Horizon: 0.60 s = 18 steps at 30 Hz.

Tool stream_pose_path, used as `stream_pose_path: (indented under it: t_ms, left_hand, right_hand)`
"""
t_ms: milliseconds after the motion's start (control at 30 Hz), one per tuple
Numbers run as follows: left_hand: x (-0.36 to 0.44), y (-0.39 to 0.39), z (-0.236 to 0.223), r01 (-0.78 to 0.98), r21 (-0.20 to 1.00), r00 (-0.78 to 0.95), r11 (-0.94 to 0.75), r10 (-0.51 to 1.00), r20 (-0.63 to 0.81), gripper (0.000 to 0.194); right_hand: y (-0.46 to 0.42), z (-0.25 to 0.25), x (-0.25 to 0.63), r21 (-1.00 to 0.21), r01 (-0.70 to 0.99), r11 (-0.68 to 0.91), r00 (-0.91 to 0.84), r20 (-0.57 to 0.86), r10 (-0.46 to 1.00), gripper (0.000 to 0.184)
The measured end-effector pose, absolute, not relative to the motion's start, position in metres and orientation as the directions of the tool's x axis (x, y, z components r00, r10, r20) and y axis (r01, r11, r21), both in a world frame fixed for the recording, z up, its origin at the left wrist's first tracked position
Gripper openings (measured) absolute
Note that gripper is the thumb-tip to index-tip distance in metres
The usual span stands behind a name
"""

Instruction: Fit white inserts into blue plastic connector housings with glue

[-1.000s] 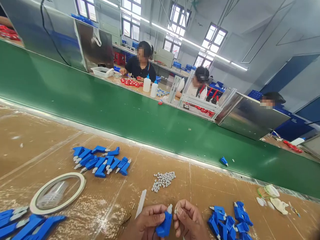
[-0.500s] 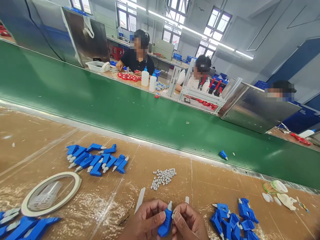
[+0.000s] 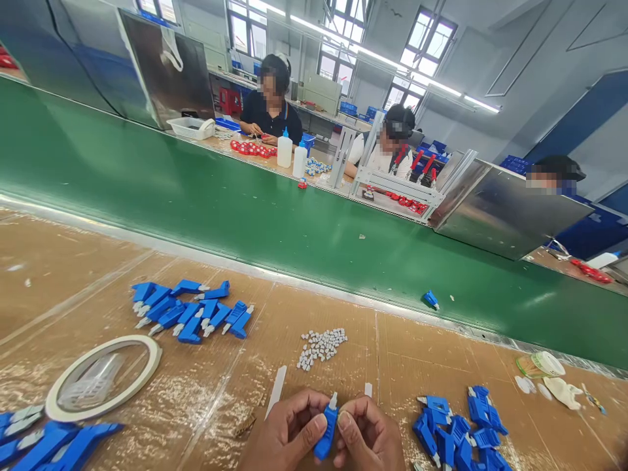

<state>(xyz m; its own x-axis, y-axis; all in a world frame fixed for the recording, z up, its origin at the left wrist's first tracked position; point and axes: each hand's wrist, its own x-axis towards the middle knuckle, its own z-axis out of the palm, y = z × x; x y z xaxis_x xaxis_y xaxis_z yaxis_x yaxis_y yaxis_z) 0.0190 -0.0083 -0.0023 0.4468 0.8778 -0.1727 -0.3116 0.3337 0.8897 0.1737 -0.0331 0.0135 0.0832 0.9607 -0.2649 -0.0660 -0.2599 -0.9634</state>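
Low in the middle of the head view, my left hand [image 3: 299, 428] is closed on a blue plastic part [image 3: 324, 437] with a grey tip pointing away from me. My right hand [image 3: 367, 432] is pinched against the right side of that part. Its fingertips largely cover the small grey piece between them. Beyond my hands lies a loose pile of small grey pieces [image 3: 321, 348]. Two pale strips, a longer one [image 3: 276, 391] on the left and a short one [image 3: 367, 390] on the right, lie just past my fingers.
Blue parts are heaped at left [image 3: 191, 311], right [image 3: 458, 428] and near left [image 3: 59, 445]. A tape roll [image 3: 156, 366] surrounds clear plastic. At right stands a tub of sticks [image 3: 540, 365]. A green conveyor belt [image 3: 220, 203] carries a blue part [image 3: 430, 299]; co-workers sit beyond it.
The blue part and a small red piece on the belt have shifted left. My hands stay together on the held part, which has turned slightly. A co-worker's hands across the belt have come together.
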Motion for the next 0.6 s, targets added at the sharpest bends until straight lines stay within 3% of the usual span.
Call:
stream_pose_path:
  t_ms: [367, 600]
  left_hand:
    - [0.0158, -0.013, -0.0025, -0.362, 0.859, 0.497, 0.361, 0.855, -0.15, 0.047]
    - [0.0111, -0.0123, 0.0052, -0.389, 0.858, 0.483, 0.336, 0.867, -0.12, 0.043]
  right_hand:
    - [-0.0307, 0.0092, 0.1765, -0.832, -0.389, -0.396, -0.119, -0.38, 0.917, 0.045]
    - [-0.0285, 0.0087, 0.1768, -0.782, -0.392, -0.484, -0.247, -0.417, 0.875, 0.045]
